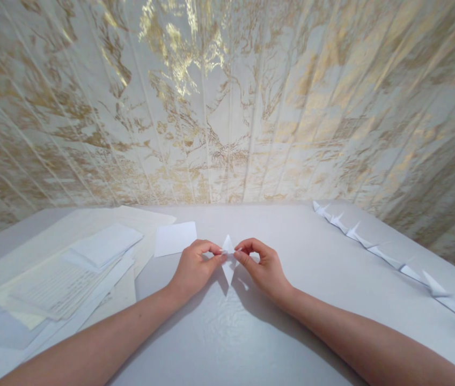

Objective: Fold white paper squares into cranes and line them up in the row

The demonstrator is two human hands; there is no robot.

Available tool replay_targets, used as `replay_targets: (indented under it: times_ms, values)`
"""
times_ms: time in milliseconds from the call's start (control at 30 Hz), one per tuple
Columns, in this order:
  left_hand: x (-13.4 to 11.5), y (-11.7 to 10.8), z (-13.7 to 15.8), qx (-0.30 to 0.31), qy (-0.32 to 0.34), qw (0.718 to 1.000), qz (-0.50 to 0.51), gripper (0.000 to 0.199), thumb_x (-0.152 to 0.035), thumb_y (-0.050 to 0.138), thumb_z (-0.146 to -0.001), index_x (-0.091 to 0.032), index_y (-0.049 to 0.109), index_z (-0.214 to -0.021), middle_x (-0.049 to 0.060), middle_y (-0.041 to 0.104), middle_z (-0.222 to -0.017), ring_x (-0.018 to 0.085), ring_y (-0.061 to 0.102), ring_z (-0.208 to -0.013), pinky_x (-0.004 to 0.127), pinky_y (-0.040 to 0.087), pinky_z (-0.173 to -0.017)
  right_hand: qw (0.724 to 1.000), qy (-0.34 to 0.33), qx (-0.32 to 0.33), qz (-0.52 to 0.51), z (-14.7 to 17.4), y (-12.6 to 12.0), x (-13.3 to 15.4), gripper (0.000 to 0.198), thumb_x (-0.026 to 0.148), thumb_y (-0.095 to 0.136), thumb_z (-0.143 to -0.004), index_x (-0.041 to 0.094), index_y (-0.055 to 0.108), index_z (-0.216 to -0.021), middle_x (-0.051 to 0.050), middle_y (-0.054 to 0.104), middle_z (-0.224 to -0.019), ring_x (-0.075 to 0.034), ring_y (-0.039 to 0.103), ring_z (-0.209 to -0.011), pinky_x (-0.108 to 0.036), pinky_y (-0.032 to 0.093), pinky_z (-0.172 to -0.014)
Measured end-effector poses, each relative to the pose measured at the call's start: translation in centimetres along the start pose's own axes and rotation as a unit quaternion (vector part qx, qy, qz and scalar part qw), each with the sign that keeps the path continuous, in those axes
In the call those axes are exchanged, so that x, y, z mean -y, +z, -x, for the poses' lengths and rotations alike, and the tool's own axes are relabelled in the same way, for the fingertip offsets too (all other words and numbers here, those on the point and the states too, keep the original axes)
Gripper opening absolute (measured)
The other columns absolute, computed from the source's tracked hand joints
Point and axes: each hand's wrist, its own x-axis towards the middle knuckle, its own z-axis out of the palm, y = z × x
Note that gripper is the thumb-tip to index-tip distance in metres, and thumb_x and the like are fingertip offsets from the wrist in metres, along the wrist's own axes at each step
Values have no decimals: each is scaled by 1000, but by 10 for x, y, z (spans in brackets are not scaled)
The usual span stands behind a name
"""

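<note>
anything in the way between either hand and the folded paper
Nothing visible: the left hand and right hand pinch the folded paper from opposite sides. The blank sheet lies beyond the left hand, not in between.

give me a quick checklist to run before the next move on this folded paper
1. Left hand grip: ok, thumb and finger pinch the left side of the folded paper.
2. Right hand grip: ok, it pinches the right side.
3. Row of folded pieces away from the hands: ok, it runs along the table's right side.
4. Left forearm off the loose papers: cannot tell, it overlaps them in view.
5. Creases sharp: cannot tell, too small to see.
</note>
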Motion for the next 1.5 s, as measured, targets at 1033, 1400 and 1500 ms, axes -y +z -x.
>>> replay_targets:
  times_ms: [1033, 1400, 1500]
  values:
    - [18, 4, -3, 86, 82, 989, -93, 14, -33, 56, -66, -23, 65, -69, 3, 66, -79, 22, 59, -81, 34, 43, -80, 835, 71, -91, 538, -63, -194, -97, 34, 17, 39, -82, 13, 55, -112, -14, 63, -100, -22, 57, -89, -34, 39, -80]
    - [18, 5, -2, 95, 97, 985, -105, 13, -33, 56, -67, -23, 65, -68, 3, 66, -77, 22, 60, -80, 33, 44, -78, 800, 100, 106, 583, -20, -149, -69, 45, 46, 33, -87, 19, 47, -119, -14, 41, -133, -28, 37, -121, -48, 30, -91]
    - [19, 5, -3, 103, 103, 983, -112, 15, -33, 55, -68, -22, 65, -68, 4, 66, -78, 22, 59, -80, 34, 44, -79, 796, 120, 99, 585, -35, -152, -76, 48, 48, 32, -87, 16, 46, -120, -15, 41, -133, -29, 36, -121, -49, 31, -90]
